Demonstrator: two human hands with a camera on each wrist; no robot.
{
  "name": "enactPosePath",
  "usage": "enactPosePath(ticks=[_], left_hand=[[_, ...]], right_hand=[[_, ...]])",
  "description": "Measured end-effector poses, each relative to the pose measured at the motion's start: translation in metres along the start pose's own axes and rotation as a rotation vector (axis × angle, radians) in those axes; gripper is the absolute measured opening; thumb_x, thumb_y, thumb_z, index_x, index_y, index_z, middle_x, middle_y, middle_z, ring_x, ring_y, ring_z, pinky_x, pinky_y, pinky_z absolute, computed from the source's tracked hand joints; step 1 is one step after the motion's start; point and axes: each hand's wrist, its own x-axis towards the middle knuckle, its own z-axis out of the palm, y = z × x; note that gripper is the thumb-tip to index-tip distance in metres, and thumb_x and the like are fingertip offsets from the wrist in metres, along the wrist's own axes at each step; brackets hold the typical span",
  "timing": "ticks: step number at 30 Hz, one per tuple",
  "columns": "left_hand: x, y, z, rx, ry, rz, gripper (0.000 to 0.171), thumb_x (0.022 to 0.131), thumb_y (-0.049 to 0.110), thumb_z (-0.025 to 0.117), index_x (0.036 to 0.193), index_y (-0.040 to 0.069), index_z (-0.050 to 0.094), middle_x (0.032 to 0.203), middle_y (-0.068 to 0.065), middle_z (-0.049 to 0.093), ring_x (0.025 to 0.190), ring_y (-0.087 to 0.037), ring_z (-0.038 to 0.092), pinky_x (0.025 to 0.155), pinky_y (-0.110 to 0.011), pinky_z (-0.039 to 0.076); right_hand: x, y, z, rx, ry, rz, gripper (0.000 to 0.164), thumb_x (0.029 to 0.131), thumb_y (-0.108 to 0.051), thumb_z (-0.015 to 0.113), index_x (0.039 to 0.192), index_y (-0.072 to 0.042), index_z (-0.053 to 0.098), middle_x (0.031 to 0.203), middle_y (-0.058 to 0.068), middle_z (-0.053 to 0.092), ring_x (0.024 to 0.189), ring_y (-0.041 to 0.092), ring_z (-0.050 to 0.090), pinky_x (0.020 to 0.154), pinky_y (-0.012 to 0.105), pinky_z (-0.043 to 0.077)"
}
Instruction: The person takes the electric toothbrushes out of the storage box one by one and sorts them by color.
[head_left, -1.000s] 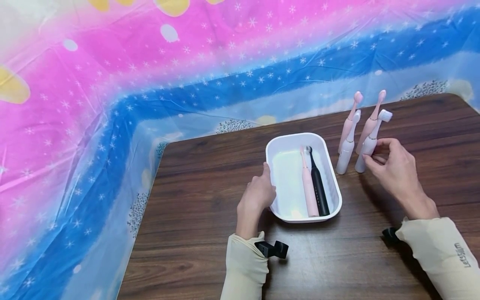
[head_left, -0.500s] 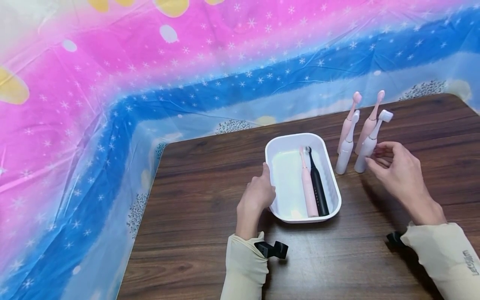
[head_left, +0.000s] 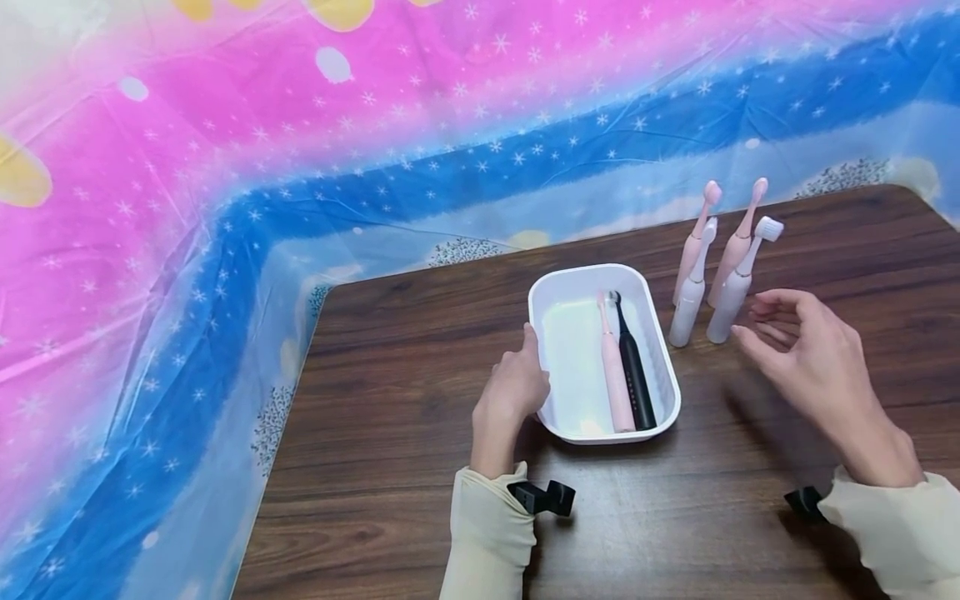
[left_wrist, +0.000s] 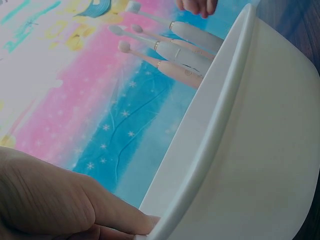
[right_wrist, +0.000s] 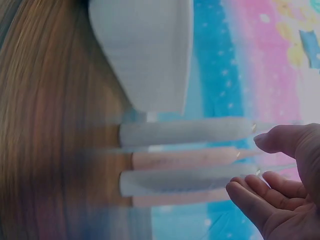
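Note:
My left hand holds the left rim of a white plastic box. Its fingertips meet the rim in the left wrist view. Inside the box, a pink electric toothbrush lies beside a black electric toothbrush. To the box's right, two white electric toothbrushes stand upright in front: one nearer the box, the other nearer my right hand. Just right of that one, my right hand hovers with fingers parted and nothing between them. The right wrist view shows thumb and fingers apart.
Two pink electric toothbrushes, left and right, stand upright behind the white ones. Everything rests on a dark wooden table. A pink and blue patterned cloth hangs beyond the far and left table edges.
My right hand has let go of the right white toothbrush and drawn back to the right, its fingers spreading a little. The toothbrush stays upright. My left hand and the box keep their place.

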Motion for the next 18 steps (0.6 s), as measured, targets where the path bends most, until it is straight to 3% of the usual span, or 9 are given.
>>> enactPosePath(ticks=[8,13,18], left_hand=[[0.0,0.0,0.001,-0.002,-0.004,-0.007,0.067,0.095,0.017,0.047,0.149,0.013,0.009,0.1,-0.017,0.061,0.074,-0.023,0.056,0.057,-0.029,0.043],[0.001,-0.001,0.001,-0.011,-0.005,-0.011,0.067,0.095,0.017,0.047,0.149,0.013,0.009,0.095,-0.017,0.061,0.071,-0.023,0.056,0.056,-0.029,0.043],[0.001,-0.001,0.0,-0.005,-0.006,-0.006,0.068,0.095,0.018,0.047,0.15,0.013,0.008,0.092,-0.016,0.061,0.072,-0.023,0.056,0.057,-0.029,0.043]], right_hand=[[-0.008,-0.027,0.009,0.102,0.007,-0.092,0.043,0.074,-0.002,0.074,0.112,0.003,0.055,0.098,0.014,0.061,0.086,-0.02,0.048,0.073,0.0,0.038],[-0.009,-0.038,0.024,0.108,-0.018,-0.166,0.041,0.07,0.003,0.075,0.107,0.004,0.057,0.092,0.012,0.062,0.084,-0.012,0.053,0.074,0.002,0.04],[-0.007,-0.048,0.039,0.071,-0.071,-0.216,0.042,0.071,0.001,0.075,0.108,0.003,0.056,0.092,0.01,0.062,0.083,0.012,0.061,0.075,0.003,0.039]])
